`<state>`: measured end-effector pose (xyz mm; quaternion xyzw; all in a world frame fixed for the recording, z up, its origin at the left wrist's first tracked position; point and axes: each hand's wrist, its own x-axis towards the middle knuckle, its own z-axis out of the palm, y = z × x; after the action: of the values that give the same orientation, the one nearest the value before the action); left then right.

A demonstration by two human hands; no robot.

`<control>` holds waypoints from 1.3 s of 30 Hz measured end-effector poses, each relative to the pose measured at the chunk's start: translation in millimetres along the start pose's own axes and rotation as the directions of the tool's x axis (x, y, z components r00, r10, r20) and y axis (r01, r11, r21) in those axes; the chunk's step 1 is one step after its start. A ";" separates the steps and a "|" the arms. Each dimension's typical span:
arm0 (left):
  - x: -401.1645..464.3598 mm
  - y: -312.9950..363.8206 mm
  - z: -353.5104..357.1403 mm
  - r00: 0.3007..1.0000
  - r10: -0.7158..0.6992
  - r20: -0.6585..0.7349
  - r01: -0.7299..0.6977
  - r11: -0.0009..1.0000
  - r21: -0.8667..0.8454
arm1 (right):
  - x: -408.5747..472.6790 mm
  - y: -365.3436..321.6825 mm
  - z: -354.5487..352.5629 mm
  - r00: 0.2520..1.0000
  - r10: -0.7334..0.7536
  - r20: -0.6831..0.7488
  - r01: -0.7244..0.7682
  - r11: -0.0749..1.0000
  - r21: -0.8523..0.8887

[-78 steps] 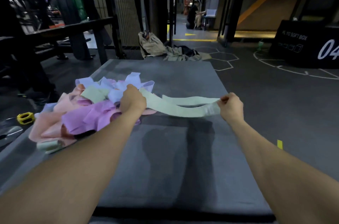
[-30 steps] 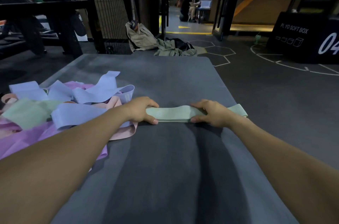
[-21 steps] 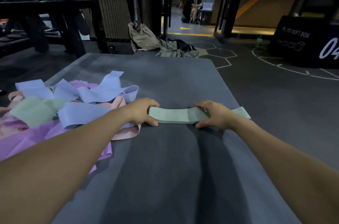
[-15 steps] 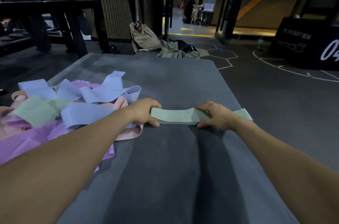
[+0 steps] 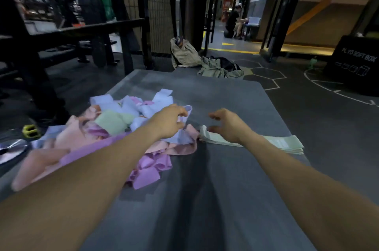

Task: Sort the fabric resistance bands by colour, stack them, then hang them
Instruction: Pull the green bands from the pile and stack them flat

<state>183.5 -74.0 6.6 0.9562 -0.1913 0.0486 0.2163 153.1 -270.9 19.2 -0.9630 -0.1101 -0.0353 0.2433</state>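
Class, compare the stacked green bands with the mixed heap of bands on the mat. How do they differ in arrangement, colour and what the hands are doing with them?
The green stack lies flat and squared up; the mixed heap is crumpled and tangled. The stack is one colour; the heap mixes pink, purple, blue and green. The right hand hovers open above the stack, while the left hand reaches into the heap. Both rest on the grey mat.
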 end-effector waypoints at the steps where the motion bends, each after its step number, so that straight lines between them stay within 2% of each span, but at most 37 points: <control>1: -9.2 -6.2 -9.7 0.999 -0.011 -0.035 0.011 1.000 -0.002 | 0.9 -15.2 4.5 1.000 -0.020 -0.011 0.020 1.000 0.024; 7: -61.7 -60.5 -67.1 0.981 -0.086 -0.174 0.094 0.995 0.036 | 13.7 -103.9 36.0 0.991 -0.137 0.006 0.137 0.990 0.039; 10: -82.3 -91.4 -84.5 0.985 -0.134 -0.112 0.152 0.972 0.179 | 20.8 -141.4 52.0 0.984 -0.175 0.010 0.174 0.983 0.060; 14: -99.0 -125.3 -83.5 0.988 -0.135 -0.070 0.144 0.979 0.146 | 31.3 -169.4 71.1 0.978 -0.206 0.042 0.204 0.978 0.031; 19: -100.2 -138.8 -80.4 0.978 -0.169 -0.123 0.196 0.945 0.262 | 41.1 -176.8 87.2 0.966 -0.222 0.132 0.227 0.974 -0.020; 23: -95.5 -133.9 -90.6 0.953 -0.231 -0.198 0.250 0.965 0.075 | 39.5 -180.9 90.0 0.974 -0.189 0.124 0.188 0.982 0.018; 26: -91.3 -120.3 -105.2 0.941 -0.212 -0.264 0.227 0.974 0.026 | 37.9 -189.7 86.6 0.974 -0.199 0.110 0.189 0.977 0.098; 30: -88.5 -103.7 -135.2 0.904 -0.250 -0.347 0.218 0.967 -0.131 | 39.1 -208.3 69.7 0.983 -0.176 -0.047 0.182 0.953 0.241; 33: -90.8 -95.7 -160.2 0.889 -0.240 -0.390 0.186 0.967 -0.172 | 39.0 -222.9 48.3 0.974 -0.169 -0.151 0.205 0.942 0.264; 39: -102.8 -81.8 -194.7 0.879 -0.185 -0.440 0.119 0.978 -0.173 | 29.1 -246.8 15.1 0.957 -0.195 -0.216 0.245 0.939 0.240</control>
<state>118.3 113.8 131.8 0.9127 -0.0625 0.2396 0.3251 125.1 -46.4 123.2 -0.8956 -0.1975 -0.1388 0.3736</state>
